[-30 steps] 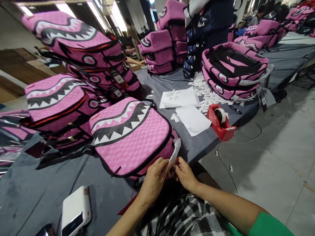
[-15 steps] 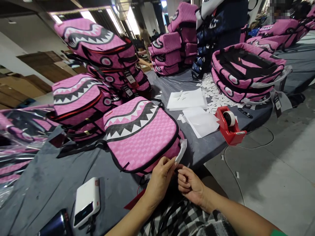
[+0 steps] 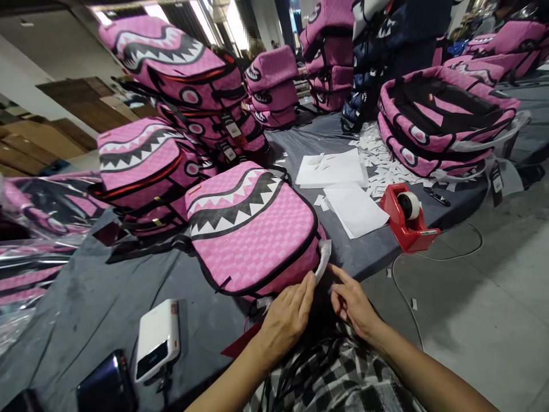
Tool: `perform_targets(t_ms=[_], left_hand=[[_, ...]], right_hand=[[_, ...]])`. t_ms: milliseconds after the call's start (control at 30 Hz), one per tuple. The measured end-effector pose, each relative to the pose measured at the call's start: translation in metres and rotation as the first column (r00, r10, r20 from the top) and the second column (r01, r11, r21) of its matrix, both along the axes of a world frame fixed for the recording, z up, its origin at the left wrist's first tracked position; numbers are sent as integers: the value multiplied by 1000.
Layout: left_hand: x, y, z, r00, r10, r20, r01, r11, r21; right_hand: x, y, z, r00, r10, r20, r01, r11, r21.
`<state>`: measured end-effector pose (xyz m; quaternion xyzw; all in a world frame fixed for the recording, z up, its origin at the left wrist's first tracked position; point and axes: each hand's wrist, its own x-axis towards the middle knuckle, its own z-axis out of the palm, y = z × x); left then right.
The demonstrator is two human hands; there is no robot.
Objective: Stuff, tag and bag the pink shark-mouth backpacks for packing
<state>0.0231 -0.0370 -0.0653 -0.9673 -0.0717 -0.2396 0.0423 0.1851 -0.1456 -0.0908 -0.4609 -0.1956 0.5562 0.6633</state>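
Observation:
A pink checkered backpack with a shark-mouth print lies on the grey cloth in front of me. A strip of white wrapping covers its handle at the near right edge. My left hand rests at the lower end of that wrapping, fingers together and stretched out, the fingertips against it. Just right of the wrapping is my right hand, index finger pointing out toward it and the other fingers loosely curled, with nothing visible in it. A red tag hangs below the bag.
Stacked pink backpacks stand at the left. A red tape dispenser sits at the table's right edge beside white sheets and scattered paper pieces. A white power bank lies at the near left; open pink bags are at the right.
My left hand's fingers have gone from a pinch on the wrapping to lying straight. My right hand has moved slightly right and its index finger has extended. The view has shifted a little.

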Motion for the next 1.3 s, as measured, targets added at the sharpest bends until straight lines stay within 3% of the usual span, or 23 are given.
perform_targets(t_ms=[67, 167, 233, 333, 433, 533, 633, 733, 867, 967, 1000, 1033, 1100, 1133, 1167, 1200, 1233, 1300], left_hand=[[-5, -3, -10, 997, 34, -63, -23, 987, 157], [-15, -8, -20, 991, 107, -86, -83, 966, 246], [-22, -11, -19, 994, 80, -68, -62, 972, 226], [-24, -14, -7, 998, -19, 54, 15, 998, 66], [-10, -14, 7, 972, 138, 192, -118, 987, -112], [11, -11, 11, 961, 278, -3, -276, 952, -133], [15, -3, 8, 970, 157, -184, -167, 985, -42], [-13, 9, 4, 975, 110, -194, -101, 993, 53], [-75, 20, 10, 980, 194, -47, -188, 975, 117], [-101, 28, 32, 921, 338, 195, -319, 940, -123], [-103, 33, 41, 851, 446, 277, -377, 886, -270], [-102, 40, 50, 742, 580, 336, -421, 793, -440], [-93, 59, 64, 455, 840, 295, -368, 479, -797], [-87, 70, 68, 342, 919, 195, -263, 293, -919], [-81, 79, 71, 289, 954, 78, -138, 122, -983], [-76, 85, 73, 289, 957, -21, -22, -15, -1000], [-72, 89, 73, 326, 942, -78, 67, -106, -992], [-64, 83, 68, 426, 901, -83, 162, -166, -973]], right_hand=[[4, -3, 2, 951, -40, 307, 44, 999, -6], [7, 7, 9, 845, -5, 535, -7, 1000, 20], [6, 20, 13, 814, 27, 581, -20, 1000, -19], [9, 43, 16, 840, 35, 542, 6, 997, -75], [22, 56, 19, 860, 90, 503, -38, 993, -113], [40, 55, 24, 797, 192, 573, -104, 978, -183], [59, 47, 26, 775, 141, 616, -6, 976, -216], [75, 41, 18, 837, 37, 546, 94, 973, -211], [91, 54, 3, 863, -37, 505, 124, 982, -139], [93, 76, -2, 886, -82, 456, 137, 987, -89], [91, 83, -2, 903, -63, 425, 113, 989, -92], [88, 91, -1, 917, -41, 397, 87, 991, -98], [78, 103, 2, 930, -6, 368, 50, 993, -111], [72, 107, 4, 932, 0, 363, 45, 992, -116], [67, 110, 8, 932, -4, 362, 49, 992, -116], [61, 111, 13, 929, -22, 369, 64, 993, -102], [56, 110, 21, 920, -53, 388, 89, 993, -76], [48, 102, 45, 877, -175, 447, 179, 983, 35]])
